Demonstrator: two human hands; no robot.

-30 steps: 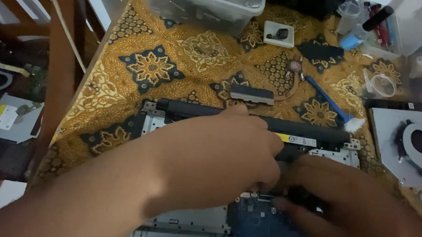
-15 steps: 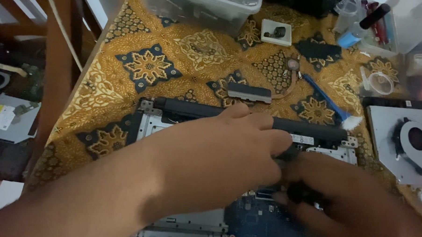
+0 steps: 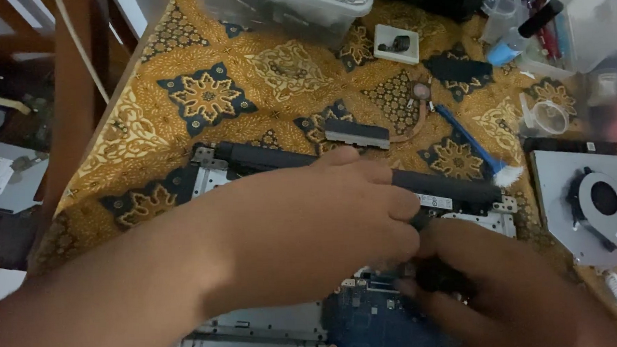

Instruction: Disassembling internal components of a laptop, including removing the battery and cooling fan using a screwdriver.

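A home repair corner: a batik-patterned cloth (image 3: pixel 203 95) covers the worktop, which carries an opened laptop chassis (image 3: pixel 259 326), a loose cooling fan (image 3: pixel 593 201), a blue brush (image 3: pixel 475 147) and clear plastic boxes (image 3: pixel 303 6).

Both arms are bare: no sleeve, watch or band shows on the broad forearm leading to the left hand (image 3: pixel 324 228). The right hand (image 3: pixel 504 283) wears no glove or ring; its blurred fingers stay indistinct.

The left hand (image 3: pixel 324 228) reaches in from the lower left on a long bare forearm, back upward, fingers curled down and closed, knuckles just beside the right hand (image 3: pixel 490 276), which lies blurred with fingers bent inward.
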